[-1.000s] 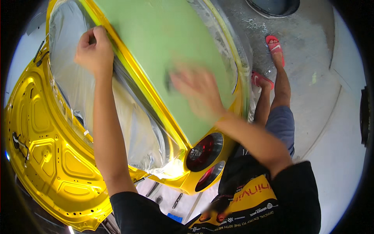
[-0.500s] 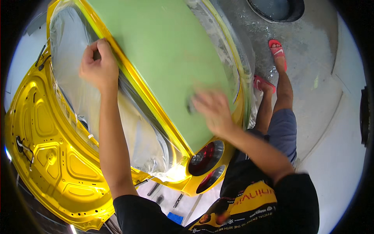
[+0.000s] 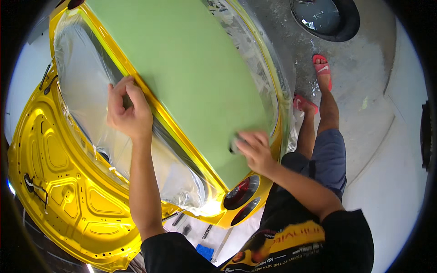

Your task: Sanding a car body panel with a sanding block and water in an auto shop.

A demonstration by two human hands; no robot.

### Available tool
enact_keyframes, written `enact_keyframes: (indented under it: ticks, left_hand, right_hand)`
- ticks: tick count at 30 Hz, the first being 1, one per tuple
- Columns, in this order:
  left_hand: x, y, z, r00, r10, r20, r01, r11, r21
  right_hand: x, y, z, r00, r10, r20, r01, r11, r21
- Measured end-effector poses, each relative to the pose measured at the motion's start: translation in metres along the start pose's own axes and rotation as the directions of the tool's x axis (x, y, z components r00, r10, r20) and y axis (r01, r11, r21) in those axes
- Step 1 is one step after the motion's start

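Observation:
My left hand (image 3: pixel 129 107) is curled beside the yellow trim (image 3: pixel 163 115), fingertips at its edge; what they hold, if anything, is hidden. Blurred in motion, my right hand (image 3: pixel 256 153) grips a small dark pad (image 3: pixel 235 144) against the pale green panel (image 3: pixel 177 73) of the car body, near its lower right part. Cloudy plastic sheeting (image 3: pixel 79 63) covers the opening left of the trim. Round tail lamps (image 3: pixel 237 193) sit in the yellow body at the panel's lower end.
A raised yellow lid (image 3: pixel 66 195) with stamped recesses fills the left. At top right a black tub (image 3: pixel 323 18) of liquid stands on the concrete floor (image 3: pixel 364 77). My legs, with red sandals (image 3: pixel 323 68), are on the right. Tools and a blue item (image 3: pixel 205 251) lie below the car.
My right hand has moved down and rightward over the green panel with the pad. My left hand has slid down along the trim. The car and tub appear lower in the picture.

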State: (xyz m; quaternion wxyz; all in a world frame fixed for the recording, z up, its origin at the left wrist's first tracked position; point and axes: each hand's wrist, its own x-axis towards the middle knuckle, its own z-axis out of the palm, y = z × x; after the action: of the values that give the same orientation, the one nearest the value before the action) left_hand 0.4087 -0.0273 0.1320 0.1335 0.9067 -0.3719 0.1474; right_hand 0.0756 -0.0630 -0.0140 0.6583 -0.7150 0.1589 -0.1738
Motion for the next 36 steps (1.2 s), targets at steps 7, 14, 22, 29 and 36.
enact_keyframes:
  ticks: [7, 14, 22, 29, 36]
  left_hand:
    - [0.01, 0.012, 0.009, 0.998, -0.013, 0.057, 0.015, 0.999, -0.041]
    - [0.005, 0.004, -0.006, 0.996, 0.014, 0.09, -0.019, 0.999, 0.049]
    - [0.01, 0.008, 0.006, 0.997, 0.005, 0.075, -0.001, 0.999, -0.052]
    - [0.0, 0.0, -0.003, 0.996, 0.011, 0.084, -0.009, 0.999, -0.033]
    - [0.004, -0.003, 0.012, 0.996, -0.08, 0.042, 0.086, 0.986, -0.145]
  right_hand:
    - [0.347, 0.079, -0.004, 0.974, -0.16, -0.159, 0.165, 0.986, 0.021]
    - [0.071, -0.006, -0.007, 0.996, 0.087, 0.025, -0.088, 0.994, 0.069]
    - [0.381, 0.075, 0.017, 0.984, -0.042, -0.175, 0.048, 0.998, 0.032]
    - [0.017, -0.012, -0.007, 0.993, 0.118, 0.03, -0.115, 0.989, -0.091]
    - [0.331, 0.078, -0.011, 0.979, 0.017, -0.205, 0.004, 0.995, 0.103]
